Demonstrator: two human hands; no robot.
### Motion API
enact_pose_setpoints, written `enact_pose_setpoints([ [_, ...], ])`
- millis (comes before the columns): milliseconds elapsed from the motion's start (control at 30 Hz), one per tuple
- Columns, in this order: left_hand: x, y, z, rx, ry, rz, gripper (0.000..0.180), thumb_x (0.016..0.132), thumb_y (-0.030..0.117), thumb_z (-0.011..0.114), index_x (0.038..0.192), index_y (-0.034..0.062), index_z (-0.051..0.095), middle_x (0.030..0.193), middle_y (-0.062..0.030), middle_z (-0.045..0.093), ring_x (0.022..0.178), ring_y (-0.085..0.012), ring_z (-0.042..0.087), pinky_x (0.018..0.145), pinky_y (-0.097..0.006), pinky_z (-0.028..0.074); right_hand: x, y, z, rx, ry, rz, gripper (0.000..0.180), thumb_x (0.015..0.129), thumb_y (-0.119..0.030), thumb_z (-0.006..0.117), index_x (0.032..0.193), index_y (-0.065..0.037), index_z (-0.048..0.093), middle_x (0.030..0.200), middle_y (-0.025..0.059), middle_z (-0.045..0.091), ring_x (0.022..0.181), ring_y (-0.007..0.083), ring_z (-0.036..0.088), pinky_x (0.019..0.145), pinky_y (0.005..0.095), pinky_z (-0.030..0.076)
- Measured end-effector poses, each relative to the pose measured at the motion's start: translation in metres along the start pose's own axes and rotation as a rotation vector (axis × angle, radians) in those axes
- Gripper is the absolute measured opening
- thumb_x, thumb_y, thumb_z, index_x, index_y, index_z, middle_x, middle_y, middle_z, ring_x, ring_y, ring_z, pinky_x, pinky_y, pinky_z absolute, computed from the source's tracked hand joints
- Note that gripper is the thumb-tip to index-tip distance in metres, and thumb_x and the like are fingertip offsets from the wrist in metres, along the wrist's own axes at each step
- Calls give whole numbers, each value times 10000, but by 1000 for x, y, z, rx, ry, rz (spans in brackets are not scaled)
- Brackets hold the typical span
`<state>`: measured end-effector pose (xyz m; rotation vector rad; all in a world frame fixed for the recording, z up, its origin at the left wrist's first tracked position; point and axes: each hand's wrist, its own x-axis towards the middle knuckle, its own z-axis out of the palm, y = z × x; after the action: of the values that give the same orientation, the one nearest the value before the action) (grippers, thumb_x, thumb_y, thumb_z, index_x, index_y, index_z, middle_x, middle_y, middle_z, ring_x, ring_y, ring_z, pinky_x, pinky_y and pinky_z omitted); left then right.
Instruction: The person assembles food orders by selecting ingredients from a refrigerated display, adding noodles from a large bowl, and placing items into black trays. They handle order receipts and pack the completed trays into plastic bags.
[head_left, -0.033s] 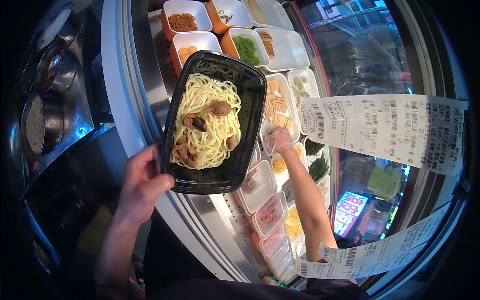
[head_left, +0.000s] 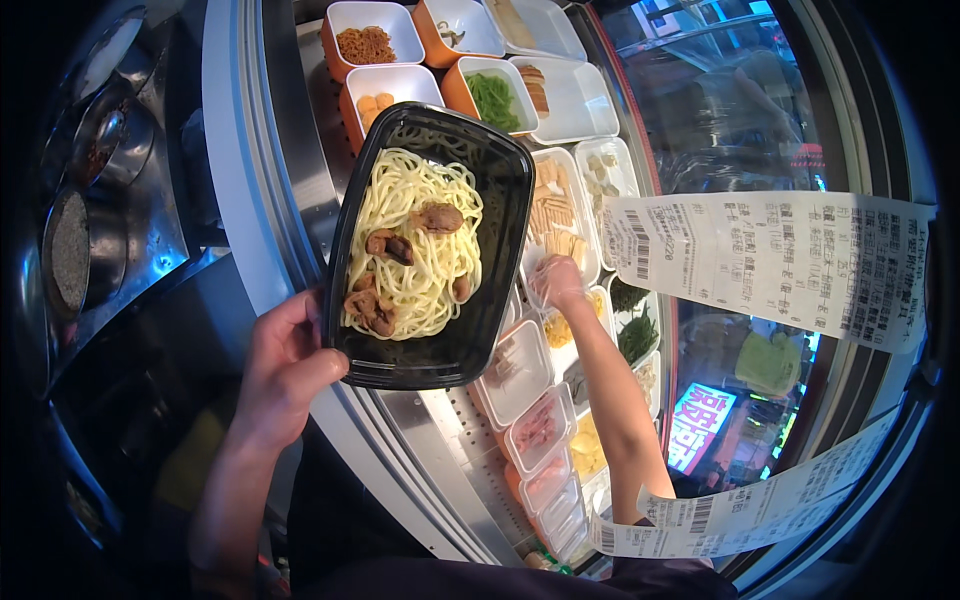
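My left hand [head_left: 285, 365] grips the lower left corner of a black plastic takeaway container [head_left: 505, 205], thumb over the rim. The container is tilted toward me above the counter's left part. Inside lie pale yellow noodles [head_left: 425, 290] with several brown pieces [head_left: 438, 217], perhaps mushroom or meat, on top. To its right, my right hand [head_left: 558, 282], in a thin clear glove, reaches down at a white tub of pale tan strips [head_left: 565, 245]. Its fingers are curled in, and what they hold, if anything, is hidden. Yellow shreds [head_left: 558, 328] lie just below that hand.
Orange-sided tubs [head_left: 372, 45] and white trays [head_left: 570, 98] of ingredients fill the chilled counter. Printed paper slips [head_left: 770, 262] hang over its right side, near my right forearm. A glass front [head_left: 720, 150] stands beyond. Metal bowls [head_left: 75, 250] sit at far left.
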<state>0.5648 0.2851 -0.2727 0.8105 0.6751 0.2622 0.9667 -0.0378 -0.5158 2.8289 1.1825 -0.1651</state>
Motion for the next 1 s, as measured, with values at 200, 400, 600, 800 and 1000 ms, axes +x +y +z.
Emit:
enact_pose_setpoints([
  [200, -3, -4, -9, 32, 3, 14, 342, 715, -23, 576, 1055, -13, 609, 992, -37, 651, 924, -108, 592, 851, -245, 470, -13, -19, -77, 81, 251, 83, 204, 760, -200, 751, 847, -31, 679, 802, 246, 704, 779, 413, 713, 715, 465, 573],
  [400, 1, -3, -3, -4, 2, -27, 194, 731, -72, 594, 880, 51, 568, 902, 29, 531, 838, -57, 498, 798, -224, 412, -27, -25, -57, 131, 287, -60, 194, 804, -180, 760, 918, -48, 673, 785, 200, 707, 730, 369, 712, 699, 452, 567],
  [600, 2, -6, -5, -15, -34, -42, 197, 728, -88, 590, 851, 60, 547, 878, 38, 499, 834, -61, 481, 792, -237, 404, -21, -19, -52, -71, -51, 9, 248, 798, -172, 697, 1014, -60, 743, 887, 210, 735, 842, 367, 732, 790, 447, 586],
  [800, -3, -2, -7, -39, -29, -53, 198, 731, -88, 585, 871, 50, 562, 881, 36, 504, 839, -55, 480, 792, -234, 407, -36, -17, -33, -253, 178, 191, 236, 842, -227, 648, 973, -57, 746, 943, 211, 741, 873, 387, 732, 821, 470, 587],
  [1000, 5, -7, -10, 40, -55, -28, 167, 745, -62, 598, 879, 34, 578, 842, 46, 502, 807, -52, 467, 746, -222, 389, -3, -23, -20, -194, 34, 193, 246, 848, -245, 652, 961, -52, 756, 1031, 158, 751, 960, 361, 729, 897, 414, 570],
])
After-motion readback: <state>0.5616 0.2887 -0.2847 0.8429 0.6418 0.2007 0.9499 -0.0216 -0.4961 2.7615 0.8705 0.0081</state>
